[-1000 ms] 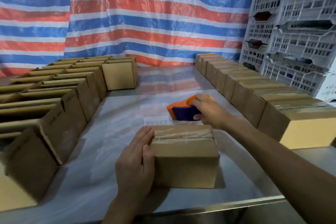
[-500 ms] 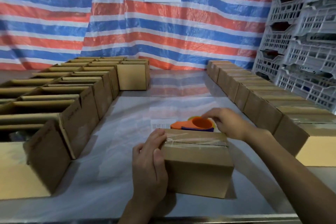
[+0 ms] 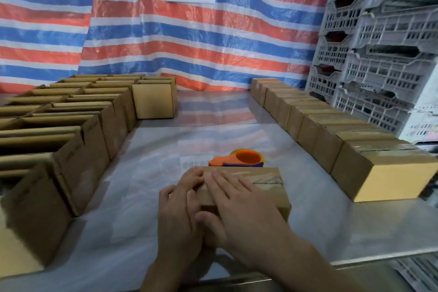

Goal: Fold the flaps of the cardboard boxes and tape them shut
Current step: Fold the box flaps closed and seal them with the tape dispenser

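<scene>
A small cardboard box (image 3: 270,187) stands in front of me on the table, its top flaps folded down with clear tape across the seam. My right hand (image 3: 239,206) lies flat on its top, fingers straight and spread, pressing the tape. My left hand (image 3: 180,206) rests against the box's left end, fingertips on the top edge. Just behind the box lies the orange and purple tape dispenser (image 3: 239,159), with neither hand on it.
Rows of open boxes (image 3: 78,130) line the left side of the table. A row of taped boxes (image 3: 331,130) runs along the right. Grey plastic crates (image 3: 384,42) are stacked at the right, and a striped tarp (image 3: 213,38) hangs behind.
My right hand let go of the tape dispenser, which now lies behind the box, and came down flat on the box top. My left hand stayed at the left end.
</scene>
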